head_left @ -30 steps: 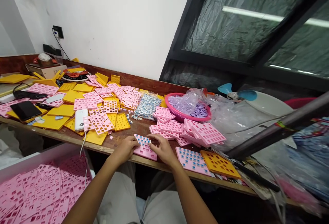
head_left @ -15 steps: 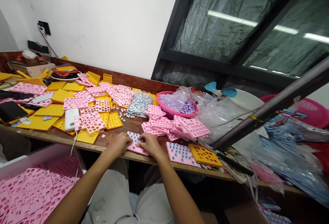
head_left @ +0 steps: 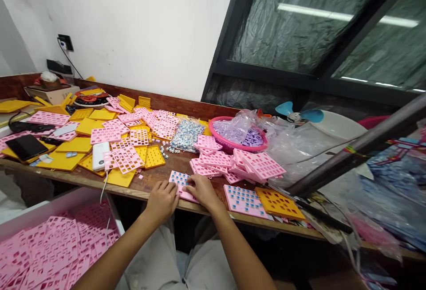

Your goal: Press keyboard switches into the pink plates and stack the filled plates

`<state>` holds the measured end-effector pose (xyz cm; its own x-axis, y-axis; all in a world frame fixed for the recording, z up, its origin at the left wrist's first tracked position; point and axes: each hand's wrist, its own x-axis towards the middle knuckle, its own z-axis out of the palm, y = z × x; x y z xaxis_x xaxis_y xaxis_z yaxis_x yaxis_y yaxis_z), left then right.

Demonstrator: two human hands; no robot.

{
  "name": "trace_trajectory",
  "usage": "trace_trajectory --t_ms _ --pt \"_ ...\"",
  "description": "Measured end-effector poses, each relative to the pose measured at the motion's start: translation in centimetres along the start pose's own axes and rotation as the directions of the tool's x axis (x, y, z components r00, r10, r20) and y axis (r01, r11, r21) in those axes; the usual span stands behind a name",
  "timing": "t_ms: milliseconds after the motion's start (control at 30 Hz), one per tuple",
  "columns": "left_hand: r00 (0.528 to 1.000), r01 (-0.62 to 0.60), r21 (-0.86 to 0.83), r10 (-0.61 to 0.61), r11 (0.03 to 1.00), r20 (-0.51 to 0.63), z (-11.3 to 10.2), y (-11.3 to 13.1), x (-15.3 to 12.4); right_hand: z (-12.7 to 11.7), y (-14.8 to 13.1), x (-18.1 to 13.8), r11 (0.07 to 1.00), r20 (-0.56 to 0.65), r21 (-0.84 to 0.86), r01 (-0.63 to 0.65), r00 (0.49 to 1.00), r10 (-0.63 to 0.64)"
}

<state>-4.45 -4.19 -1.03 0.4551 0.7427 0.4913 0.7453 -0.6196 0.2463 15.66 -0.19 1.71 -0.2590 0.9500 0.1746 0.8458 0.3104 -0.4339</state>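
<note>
though blue pieces point(head_left: 179, 178) dot the pink board point(head_left: 190, 196), its near end looks unfilled. whether left hand point(head_left: 162, 199) or right hand point(head_left: 202, 190) fingers clamp anything, i can't tell.

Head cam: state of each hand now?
Left hand: curled at left edge of pink board; grip unclear.
Right hand: half-closed over the board; can't tell if holding anything.

On my wooden table point(head_left: 176, 162) lie a pink board point(head_left: 178, 178) close before me, a yellow tray point(head_left: 279, 204) to the right, and, farther back, a plastic bag point(head_left: 188, 135) of small pieces and a pink basket point(head_left: 230, 147).
</note>
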Motion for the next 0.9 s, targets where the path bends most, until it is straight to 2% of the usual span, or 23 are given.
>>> trace_trajectory --t_ms 100,167,267,333,400,500,767,833,900 --pt "1.0 0.001 -0.011 -0.001 1.0 0.017 -0.5 -0.2 0.5 -0.1 -0.1 -0.6 0.999 -0.033 0.012 0.041 0.999 -0.041" --pt "1.0 0.018 -0.054 -0.017 0.998 0.018 -0.8 -1.4 1.8 0.0 -0.2 -0.8 0.999 -0.066 0.033 0.006 0.998 -0.004" --pt "0.996 0.075 -0.101 -0.079 0.992 -0.03 -1.4 -4.5 5.0 0.1 -0.3 -0.9 0.996 -0.086 0.057 -0.063 0.994 0.068" --pt "0.988 0.144 -0.038 -0.146 0.989 -0.046 -1.5 -7.0 7.7 0.1 -0.3 -0.9 0.996 -0.085 0.063 -0.066 0.994 0.071" --pt "0.98 0.188 0.106 -0.193 0.976 0.043 -1.5 -9.2 10.3 0.1 -0.2 -1.1 0.997 -0.086 0.067 -0.036 0.995 0.042" --pt "0.965 0.153 0.218 -0.193 0.964 0.177 -0.9 -11.2 12.9 0.3 -0.1 -1.6 0.997 -0.106 0.08 0.004 0.994 0.004" --pt "0.956 0.103 0.266 -0.169 0.958 0.24 0.9 -11.3 14.9 0.7 0.0 -1.8 0.997 -0.167 0.07 0.029 0.986 -0.017" --pt "0.955 0.092 0.268 -0.161 0.959 0.247 1.1 -11.1 15.1 0.9 -0.3 -2.0 1.0 -0.159 0.005 0.026 0.987 -0.025" --pt "0.953 0.089 0.267 -0.16 0.959 0.257 1.1 -10.8 15.4 1.2 -0.8 -2.4 0.991 -0.152 -0.128 0.029 0.987 -0.048"
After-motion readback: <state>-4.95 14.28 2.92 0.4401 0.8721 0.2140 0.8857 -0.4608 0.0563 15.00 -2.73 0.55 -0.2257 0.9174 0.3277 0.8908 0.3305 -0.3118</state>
